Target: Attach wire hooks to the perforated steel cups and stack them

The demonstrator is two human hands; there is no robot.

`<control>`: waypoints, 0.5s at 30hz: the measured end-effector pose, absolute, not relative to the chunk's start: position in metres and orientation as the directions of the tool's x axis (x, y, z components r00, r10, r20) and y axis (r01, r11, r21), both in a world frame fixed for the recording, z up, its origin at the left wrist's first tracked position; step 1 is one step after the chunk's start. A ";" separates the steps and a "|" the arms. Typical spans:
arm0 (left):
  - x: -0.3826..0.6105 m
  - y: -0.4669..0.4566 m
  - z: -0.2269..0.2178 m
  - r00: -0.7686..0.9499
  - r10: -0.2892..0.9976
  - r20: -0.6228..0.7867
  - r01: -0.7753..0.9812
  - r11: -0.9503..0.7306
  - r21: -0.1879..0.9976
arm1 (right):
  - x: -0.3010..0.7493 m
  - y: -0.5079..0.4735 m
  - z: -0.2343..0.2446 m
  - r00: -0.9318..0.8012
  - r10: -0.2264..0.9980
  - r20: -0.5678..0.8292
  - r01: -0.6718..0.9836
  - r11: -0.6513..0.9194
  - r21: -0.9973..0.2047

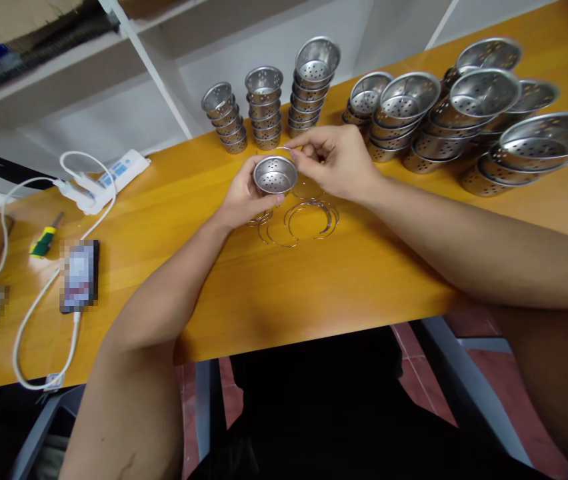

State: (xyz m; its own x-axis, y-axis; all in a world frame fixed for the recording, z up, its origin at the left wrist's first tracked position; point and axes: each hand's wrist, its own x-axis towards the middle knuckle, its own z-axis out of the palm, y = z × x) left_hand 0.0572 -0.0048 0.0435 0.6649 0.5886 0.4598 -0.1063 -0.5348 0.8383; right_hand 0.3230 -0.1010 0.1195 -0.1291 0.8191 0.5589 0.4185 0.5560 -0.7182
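My left hand (241,198) is wrapped round a small perforated metal cup (275,176), its open mouth tilted up towards me. Just above the cup's rim, my right hand (337,160) pinches a thin wire ring (283,149) between thumb and fingertips. Part of that ring is hidden behind the cup and fingers, and I cannot tell whether it touches the rim. On the table below both hands lie several loose wire rings (314,219), some overlapping.
Stacks of perforated cups (265,107) stand along the back, with more stacks (489,127) at the right. At left are a power strip (123,175), a white cable (21,327), a phone (79,277) and a screwdriver (44,241). The wooden table's (284,293) front edge is near my lap.
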 end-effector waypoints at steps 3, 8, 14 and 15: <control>0.056 -0.001 0.042 0.670 0.590 0.451 -0.098 -0.532 0.841 | 0.329 -0.098 0.120 -0.140 0.819 0.556 0.443 0.554 -0.705; 0.055 0.001 0.040 0.644 0.600 0.475 -0.107 -0.544 0.832 | 0.331 -0.098 0.121 -0.211 0.799 0.563 0.494 0.584 -0.644; 0.058 -0.001 0.033 0.660 0.573 0.486 -0.089 -0.583 0.807 | 0.332 -0.100 0.127 -0.211 0.840 0.500 0.510 0.531 -0.677; 0.059 0.000 0.031 0.663 0.558 0.500 -0.100 -0.596 0.797 | 0.333 -0.100 0.127 -0.205 0.848 0.488 0.494 0.521 -0.696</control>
State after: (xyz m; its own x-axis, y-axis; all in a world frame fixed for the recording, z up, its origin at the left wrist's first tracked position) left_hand 0.0588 -0.0003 0.0309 0.6626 0.5577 0.4999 -0.0999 -0.5957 0.7970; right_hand 0.3327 -0.1003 0.1268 -0.2054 0.8481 0.4884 0.4941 0.5207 -0.6963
